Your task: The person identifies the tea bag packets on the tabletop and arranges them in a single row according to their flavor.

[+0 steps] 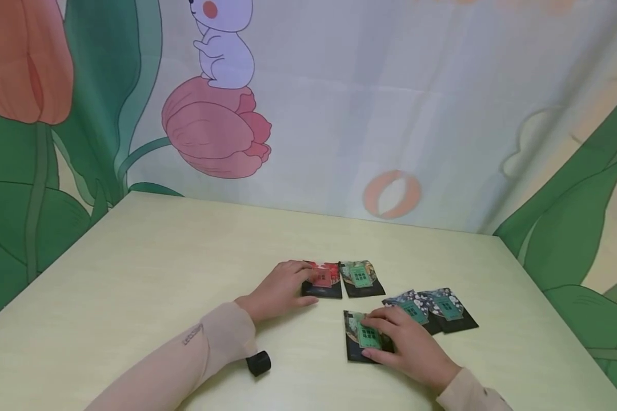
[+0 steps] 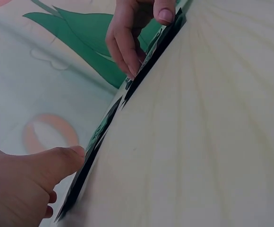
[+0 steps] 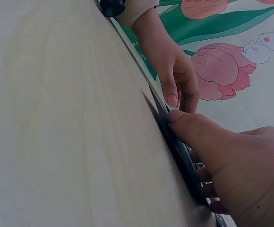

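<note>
Right hand [image 1: 408, 344] touched near green packet [image 1: 366, 338], four o'clock from left hand [image 1: 280, 290] on red packet [image 1: 330, 279]; couldn't tell whether fingers pinched.

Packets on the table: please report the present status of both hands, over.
Left hand touches red packet. Right hand touches nearer green packet. Two floral packets lie beside right hand; nothing visibly blocking.

Leftmost packet [image 1: 331, 285] — red, black; table [image 1: 159, 257] — pale yellow.

A pale yellow table [image 1: 159, 245] bears five flat printed packets [image 1: 360, 277]
</note>
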Tool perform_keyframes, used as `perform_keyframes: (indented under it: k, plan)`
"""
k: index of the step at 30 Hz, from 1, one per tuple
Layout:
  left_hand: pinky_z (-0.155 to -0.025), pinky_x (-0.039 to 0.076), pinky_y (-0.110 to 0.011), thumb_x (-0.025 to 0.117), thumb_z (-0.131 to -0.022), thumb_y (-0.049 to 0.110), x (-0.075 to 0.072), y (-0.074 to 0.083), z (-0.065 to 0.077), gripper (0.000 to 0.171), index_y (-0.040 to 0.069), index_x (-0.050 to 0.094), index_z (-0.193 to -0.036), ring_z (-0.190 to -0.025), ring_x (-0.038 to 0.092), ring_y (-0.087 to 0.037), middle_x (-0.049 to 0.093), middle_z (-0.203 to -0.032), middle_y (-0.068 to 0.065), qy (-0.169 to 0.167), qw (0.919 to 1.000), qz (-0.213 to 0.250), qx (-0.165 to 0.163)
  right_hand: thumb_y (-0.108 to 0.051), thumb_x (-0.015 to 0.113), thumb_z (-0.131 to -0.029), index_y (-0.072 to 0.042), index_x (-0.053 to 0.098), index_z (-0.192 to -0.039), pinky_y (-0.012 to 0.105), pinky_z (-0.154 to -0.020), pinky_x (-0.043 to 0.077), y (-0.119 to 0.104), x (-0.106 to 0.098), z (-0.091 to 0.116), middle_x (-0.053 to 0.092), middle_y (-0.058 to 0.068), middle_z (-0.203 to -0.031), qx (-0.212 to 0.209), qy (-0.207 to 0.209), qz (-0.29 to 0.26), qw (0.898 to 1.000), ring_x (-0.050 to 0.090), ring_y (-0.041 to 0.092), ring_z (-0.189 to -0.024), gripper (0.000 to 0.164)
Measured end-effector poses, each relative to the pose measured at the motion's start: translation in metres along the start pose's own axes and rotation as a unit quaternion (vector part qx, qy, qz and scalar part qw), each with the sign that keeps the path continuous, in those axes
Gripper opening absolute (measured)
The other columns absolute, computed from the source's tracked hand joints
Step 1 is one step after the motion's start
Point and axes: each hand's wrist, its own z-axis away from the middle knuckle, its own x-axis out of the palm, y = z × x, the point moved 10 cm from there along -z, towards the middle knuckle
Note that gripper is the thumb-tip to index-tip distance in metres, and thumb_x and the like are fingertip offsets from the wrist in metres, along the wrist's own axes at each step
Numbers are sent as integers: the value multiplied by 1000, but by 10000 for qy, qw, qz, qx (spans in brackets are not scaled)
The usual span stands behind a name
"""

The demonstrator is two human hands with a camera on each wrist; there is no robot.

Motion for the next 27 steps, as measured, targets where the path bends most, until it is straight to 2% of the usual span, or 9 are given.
perform_keyframes:
  k: [3,9,27]
  plan:
    - [-113,34,-44,68,-87,44,4,0,-2,55,12,58,-131,-127,50,-26,57,-135,-7,-76,10000,-22,4,-65,55,-85,-25,66,-121,39,-94,51,-1,1,0,59,-6,-122,-52,22,25,10000,54,15,-114,55]
    - [-112,34,-44,64,-89,44,11,-2,-2,49,12,61,-126,-124,52,-25,59,-132,-6,-172,9998,-91,2,-65,55,-85,-25,66,-121,38,-94,51,-1,0,0,59,-7,-122,-67,50,46,10000,54,14,-113,54]
    - [-112,33,-44,65,-90,37,9,0,-1,39,14,64,-122,-123,52,-26,61,-127,-6,-166,9991,-381,-4,-65,54,-86,-25,65,-122,39,-94,51,2,-1,0,59,-7,-122,-56,82,-6,10000,54,13,-113,55]
